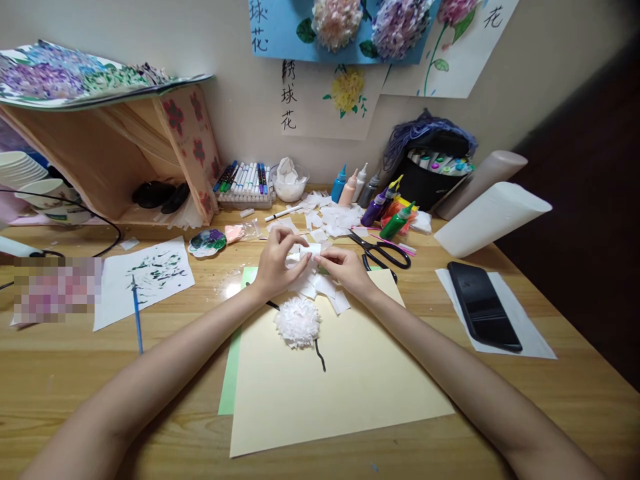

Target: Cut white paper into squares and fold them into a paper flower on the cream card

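Both my hands meet over the top of a pale yellow sheet of paper (340, 393). Pinched between the fingertips of my left hand (276, 263) and my right hand (346, 268) is a small white paper piece (310, 251). More loose white paper squares (325, 287) lie just below my hands. A round, fluffy white paper flower (299, 323) sits on the yellow sheet, with a black painted line (321, 357) running down from it. Beneath the yellow sheet, a green sheet (229, 387) shows at the left.
Black scissors (380, 250) lie right of my hands. Paint bottles (395, 223), scattered paper squares (337, 217) and a bowl (290, 190) stand behind. A paintbrush (137, 313) rests on a paint-marked paper (165, 273) at left; a phone (483, 303) lies at right.
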A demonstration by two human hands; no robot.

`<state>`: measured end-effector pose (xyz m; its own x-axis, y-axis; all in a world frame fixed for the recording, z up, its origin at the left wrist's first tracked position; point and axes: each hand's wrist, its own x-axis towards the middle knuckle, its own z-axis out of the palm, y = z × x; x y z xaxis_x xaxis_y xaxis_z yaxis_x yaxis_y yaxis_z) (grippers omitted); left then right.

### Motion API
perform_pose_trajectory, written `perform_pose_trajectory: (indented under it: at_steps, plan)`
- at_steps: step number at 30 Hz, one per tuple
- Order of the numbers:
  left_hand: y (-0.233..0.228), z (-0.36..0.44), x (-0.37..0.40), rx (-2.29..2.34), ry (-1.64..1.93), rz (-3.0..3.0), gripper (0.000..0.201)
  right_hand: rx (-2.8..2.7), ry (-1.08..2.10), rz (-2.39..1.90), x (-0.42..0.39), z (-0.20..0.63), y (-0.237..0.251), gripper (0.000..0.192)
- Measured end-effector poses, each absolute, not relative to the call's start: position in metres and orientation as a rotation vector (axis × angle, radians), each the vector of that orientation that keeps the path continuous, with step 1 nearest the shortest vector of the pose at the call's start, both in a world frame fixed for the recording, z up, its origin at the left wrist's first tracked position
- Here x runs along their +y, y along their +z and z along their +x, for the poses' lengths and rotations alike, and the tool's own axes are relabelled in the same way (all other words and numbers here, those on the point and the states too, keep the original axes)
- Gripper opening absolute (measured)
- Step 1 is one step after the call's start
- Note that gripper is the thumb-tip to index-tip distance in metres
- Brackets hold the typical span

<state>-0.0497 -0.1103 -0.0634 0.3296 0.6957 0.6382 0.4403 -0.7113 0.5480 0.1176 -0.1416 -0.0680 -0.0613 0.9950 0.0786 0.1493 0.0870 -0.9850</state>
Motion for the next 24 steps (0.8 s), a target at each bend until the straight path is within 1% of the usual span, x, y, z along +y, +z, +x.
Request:
perform_pose_trajectory:
  at_steps: [2, 5, 9, 14, 18, 24]
  plan:
    - [-0.0634, -0.0494, -0.1102, 0.942, 1.235, 2.404, 0.011, -1.432, 1.096, -1.213, -0.1412, 0.1187, -0.0695, 0.023]
    - [-0.0648, -0.0493, -0.1096, 0.907, 1.161, 2.453, 0.013, -1.458, 1.088, -1.183, -0.1415, 0.1192, -0.0682, 0.024]
    - [-0.0682, -0.0496, -0.1087, 0.971, 1.198, 2.454, 0.013, -1.466, 1.172, -1.150, -0.1429, 0.1176, -0.0656, 0.030]
    - [-0.0715, -0.0501, -0.1071, 0.993, 1.199, 2.482, 0.010, -1.515, 1.158, -1.141, -0.1435, 0.1158, -0.0685, 0.030]
    - [-0.0714, -0.0503, -0.1063, 0.974, 1.173, 2.459, 0.010, -1.572, 1.122, -1.168, -0.1431, 0.1160, -0.0704, 0.026]
    - [-0.0713, -0.0502, -0.1059, 0.963, 1.168, 2.430, 0.010, -1.615, 1.103, -1.132, -0.1429, 0.1172, -0.0721, 0.016]
